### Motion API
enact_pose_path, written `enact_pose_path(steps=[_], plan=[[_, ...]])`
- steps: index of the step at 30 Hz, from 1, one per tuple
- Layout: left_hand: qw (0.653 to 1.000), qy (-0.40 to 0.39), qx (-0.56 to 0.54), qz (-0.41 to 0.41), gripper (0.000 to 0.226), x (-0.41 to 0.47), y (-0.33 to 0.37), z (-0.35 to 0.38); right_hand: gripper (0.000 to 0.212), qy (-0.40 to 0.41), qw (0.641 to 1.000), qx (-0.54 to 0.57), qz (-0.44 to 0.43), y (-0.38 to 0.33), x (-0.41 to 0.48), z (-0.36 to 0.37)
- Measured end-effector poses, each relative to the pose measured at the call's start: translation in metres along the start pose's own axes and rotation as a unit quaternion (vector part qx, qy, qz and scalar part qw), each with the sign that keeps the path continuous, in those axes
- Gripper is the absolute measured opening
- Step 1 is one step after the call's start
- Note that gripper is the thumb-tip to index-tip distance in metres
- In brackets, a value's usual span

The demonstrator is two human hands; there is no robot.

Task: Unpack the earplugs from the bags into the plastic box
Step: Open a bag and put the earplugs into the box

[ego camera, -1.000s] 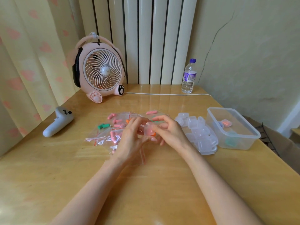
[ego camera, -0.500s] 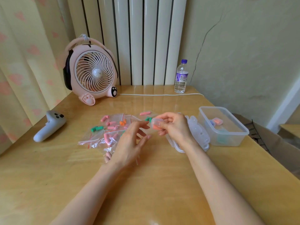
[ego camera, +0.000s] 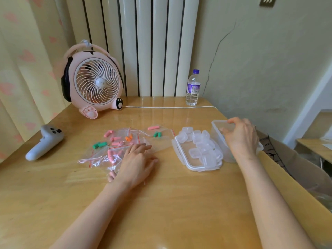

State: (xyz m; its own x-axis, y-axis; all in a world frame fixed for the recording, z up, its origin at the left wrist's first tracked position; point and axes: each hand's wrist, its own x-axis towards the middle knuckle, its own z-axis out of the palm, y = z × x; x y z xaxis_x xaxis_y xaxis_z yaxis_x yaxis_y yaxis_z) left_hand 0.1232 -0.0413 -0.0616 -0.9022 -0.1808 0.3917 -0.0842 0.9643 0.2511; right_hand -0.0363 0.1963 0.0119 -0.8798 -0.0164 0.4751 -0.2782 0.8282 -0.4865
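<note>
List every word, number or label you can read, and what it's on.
Nothing here reads clearly.
water bottle, purple label: print and a barcode, too small to read.
wall plate: dark marks, no legible text.
fan, controller, bags, plastic box: no lettering visible.

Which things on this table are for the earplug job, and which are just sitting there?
For the job: bags, earplugs, plastic box, lid, small clear cases.
Just lying about: pink fan, water bottle, grey controller, white cable.
</note>
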Motion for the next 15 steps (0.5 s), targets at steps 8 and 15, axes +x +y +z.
enact_pose_path(steps=[8,15], plan=[[0.996,0.075,-0.045,0.03,0.054,0.001,-0.004,-0.003,0.02,-0.135,0.954,0.12,-0.239,-0.05,-0.056,0.026],[0.966,0.108,-0.191,0.134,0.037,0.004,0.036,-0.029,0.07,-0.02,0.942,0.096,-0.32,-0.048,-0.074,0.016]])
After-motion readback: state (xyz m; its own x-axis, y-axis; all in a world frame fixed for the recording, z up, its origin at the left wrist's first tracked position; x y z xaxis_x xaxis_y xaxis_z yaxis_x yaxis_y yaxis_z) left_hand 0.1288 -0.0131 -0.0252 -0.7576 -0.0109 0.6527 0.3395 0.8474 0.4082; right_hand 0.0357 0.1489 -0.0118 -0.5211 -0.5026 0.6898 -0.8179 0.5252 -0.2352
